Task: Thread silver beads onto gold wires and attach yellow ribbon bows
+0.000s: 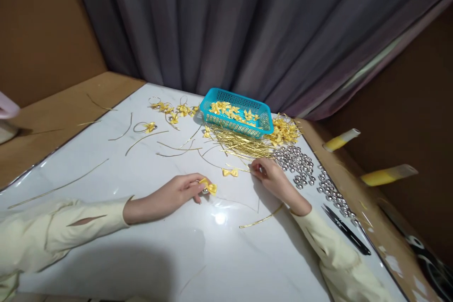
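Note:
My left hand (186, 188) is closed, pinching a yellow ribbon bow (211, 188) with a small silver bell (205, 190) against it, just above the white tabletop. To the right, my right hand (267, 174) has its fingertips pinched together at the end of a thin gold twist tie (242, 169) on the table. Between the hands lies a loose yellow bow (230, 172). Past my right hand is a pile of gold twist ties (244, 144), and beside it are heaped many silver bells (295, 160).
A blue basket (236, 122) of yellow bows stands at the back, with more bows (283, 132) piled beside it. Bows on looped ties (173, 111) lie left of the basket. Black-handled snips (348, 231) and two yellow-filled tubes (341, 140) lie rightward. Loose ties are scattered leftward.

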Demonstrator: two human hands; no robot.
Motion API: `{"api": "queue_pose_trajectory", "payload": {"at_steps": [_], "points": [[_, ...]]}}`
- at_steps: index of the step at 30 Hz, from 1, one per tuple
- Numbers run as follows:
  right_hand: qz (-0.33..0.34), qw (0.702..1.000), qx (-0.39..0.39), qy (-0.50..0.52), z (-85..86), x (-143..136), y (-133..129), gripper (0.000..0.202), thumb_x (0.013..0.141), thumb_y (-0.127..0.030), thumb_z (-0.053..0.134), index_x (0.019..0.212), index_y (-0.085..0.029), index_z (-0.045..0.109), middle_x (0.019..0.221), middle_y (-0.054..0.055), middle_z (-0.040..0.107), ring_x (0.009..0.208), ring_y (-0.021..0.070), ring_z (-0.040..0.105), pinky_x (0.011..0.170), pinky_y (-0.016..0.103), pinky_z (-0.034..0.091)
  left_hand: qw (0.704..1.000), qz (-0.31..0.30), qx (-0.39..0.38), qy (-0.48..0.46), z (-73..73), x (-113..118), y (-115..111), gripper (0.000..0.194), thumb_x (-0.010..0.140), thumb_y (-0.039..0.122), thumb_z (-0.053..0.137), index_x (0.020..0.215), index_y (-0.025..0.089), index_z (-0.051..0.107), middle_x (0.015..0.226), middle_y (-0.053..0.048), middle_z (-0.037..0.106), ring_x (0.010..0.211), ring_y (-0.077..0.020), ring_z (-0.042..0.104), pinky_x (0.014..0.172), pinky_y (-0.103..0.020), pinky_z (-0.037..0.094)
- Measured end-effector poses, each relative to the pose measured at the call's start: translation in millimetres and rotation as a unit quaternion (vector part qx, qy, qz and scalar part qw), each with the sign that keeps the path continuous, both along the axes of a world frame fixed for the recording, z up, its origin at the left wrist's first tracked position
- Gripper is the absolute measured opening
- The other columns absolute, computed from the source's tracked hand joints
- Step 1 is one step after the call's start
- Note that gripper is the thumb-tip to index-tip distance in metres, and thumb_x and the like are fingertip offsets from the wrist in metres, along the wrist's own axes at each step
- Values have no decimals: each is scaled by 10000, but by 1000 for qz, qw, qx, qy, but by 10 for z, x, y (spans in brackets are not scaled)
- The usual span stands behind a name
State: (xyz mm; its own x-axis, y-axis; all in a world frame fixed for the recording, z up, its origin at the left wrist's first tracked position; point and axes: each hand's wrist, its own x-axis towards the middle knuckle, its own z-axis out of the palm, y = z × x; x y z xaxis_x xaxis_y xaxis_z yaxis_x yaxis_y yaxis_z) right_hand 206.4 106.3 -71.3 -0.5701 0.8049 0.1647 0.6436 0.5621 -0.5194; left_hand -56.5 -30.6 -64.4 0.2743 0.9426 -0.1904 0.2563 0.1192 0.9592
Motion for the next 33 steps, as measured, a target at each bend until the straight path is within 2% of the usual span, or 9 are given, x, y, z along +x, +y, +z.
{"api": "queue_pose_trajectory", "payload": {"at_steps": [5, 8, 10, 15, 22, 25, 28, 30, 33], "points": [[-19, 999, 50, -5, -44, -12, -30, 119, 782, -119, 482, 699, -185, 538, 716, 63, 618, 763, 227, 506, 718, 357, 317, 989, -2, 99, 108, -43, 44, -45, 375, 934, 355, 370, 1205, 179, 560, 1260, -98, 587, 1156, -229, 520, 998, -363, 364], [-9, 997, 79, 17, 112, -27, -114, 138, 817, -128, 455, 706, -188, 511, 725, 64, 604, 760, 223, 507, 713, 357, 329, 975, 61, 159, 145, -34, 57, -50, 399, 887, 363, 470, 1242, 200, 551, 1366, -99, 503, 1278, -271, 388, 1071, -430, 243], [13, 995, 92, 42, 268, -64, -231, 114, 856, -167, 458, 753, -192, 502, 756, 63, 599, 756, 209, 529, 697, 338, 364, 965, 109, 190, 144, 8, 65, -54, 358, 843, 379, 547, 1152, 218, 628, 1241, -95, 599, 1224, -292, 413, 1055, -458, 223], [134, 984, 73, 89, 524, -265, -699, 77, 908, -163, 448, 868, -209, 495, 779, 41, 608, 696, 147, 570, 612, 246, 426, 997, 55, 5, -60, 142, 131, -90, 345, 849, 455, 549, 1000, 192, 714, 720, -27, 630, 667, -159, 498, 675, -301, 396], [224, 965, -106, 82, 405, -464, -992, 85, 941, -176, 404, 1020, -207, 403, 719, 3, 635, 576, 114, 567, 542, 214, 449, 929, 54, -147, -335, 132, 219, -74, 281, 818, 282, 667, 596, 109, 672, 625, -4, 555, 604, -90, 396, 593, -209, 326], [289, 954, 21, 79, 416, -494, -1069, 188, 939, -244, 449, 1115, -182, 474, 1013, 121, 676, 914, 175, 633, 759, 283, 501, 906, 74, -183, -376, 25, 170, 13, 212, 834, 269, 653, 742, 88, 711, 615, -6, 544, 562, -78, 387, 551, -194, 323], [443, 877, 187, 5, 385, -515, -1226, 307, 950, -297, 439, 1239, -240, 526, 1362, 51, 525, 1302, 182, 407, 1065, 356, 340, 874, 96, -200, -432, -58, 86, 135, 231, 887, 283, 580, 829, 96, 701, 504, 53, 391, 449, -60, 271, 462, -179, 270], [522, 826, 211, -40, 288, -543, -1321, 307, 973, -309, 394, 1242, -318, 543, 1413, -98, 452, 1357, 91, 313, 1142, 290, 231, 855, 103, -199, -468, -46, 29, 207, 244, 916, 255, 530, 806, 102, 685, 480, 76, 299, 418, -58, 222, 441, -169, 262], [530, 827, 184, -40, 118, -734, -1316, 355, 935, -438, 440, 1276, -372, 512, 1445, -128, 388, 1382, 92, 262, 1173, 327, 153, 836, 93, -187, -508, 95, -51, 273, 278, 941, 211, 473, 795, 88, 674, 468, 70, 295, 413, -59, 266, 451, -167, 307]]}}
